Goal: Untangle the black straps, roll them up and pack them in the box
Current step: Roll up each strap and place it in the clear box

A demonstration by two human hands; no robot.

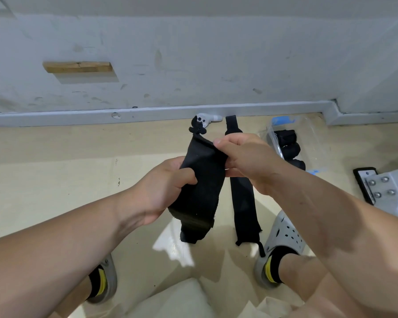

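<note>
Black fabric strap [202, 180] held above beige floor [55, 180]: left hand [161, 191] curled round its middle, right hand [246, 161] pinching its upper edge. Second black strap [242, 198] flat on floor just beside. Rolled black straps [287, 143] inside clear plastic box [313, 143] at right.

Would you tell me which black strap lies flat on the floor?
The long strap by the right shoe; the left hand and right hand hold a second strap, the box holds rolled straps.

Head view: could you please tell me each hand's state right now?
Left hand: grips the black strap.
Right hand: pinches the same strap's upper part.
</note>
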